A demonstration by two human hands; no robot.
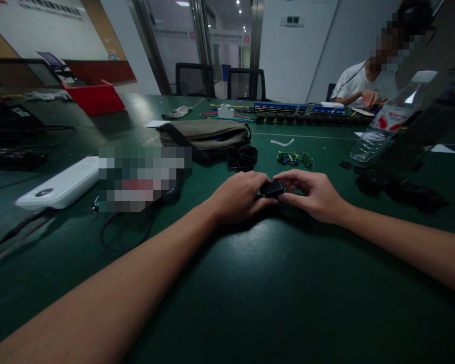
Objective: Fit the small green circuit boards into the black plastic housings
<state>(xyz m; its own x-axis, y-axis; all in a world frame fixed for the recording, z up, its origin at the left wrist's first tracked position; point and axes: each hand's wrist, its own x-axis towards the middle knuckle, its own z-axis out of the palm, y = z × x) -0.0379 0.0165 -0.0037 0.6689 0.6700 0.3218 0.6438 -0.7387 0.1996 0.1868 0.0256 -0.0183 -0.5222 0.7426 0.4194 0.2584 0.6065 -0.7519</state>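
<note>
Between my two hands is a small black rectangular case (273, 188), held low over the green table (265, 283). My left hand (240, 197) is closed on its left side, with the fingers over the top and the thumb below. At the other end, my right hand (313, 194) pinches the case between thumb and fingertips. Just beyond lie several black open plastic cases (242, 158) and a cluster of small green circuit boards (294, 158).
A grey-green bag (207, 134) lies behind the cases. A white power bank (62, 183) with cables is at left, near a red bin (94, 97). Clear bottle (392, 119) and black parts (400, 189) stand at right. Across the table sits another person (358, 81).
</note>
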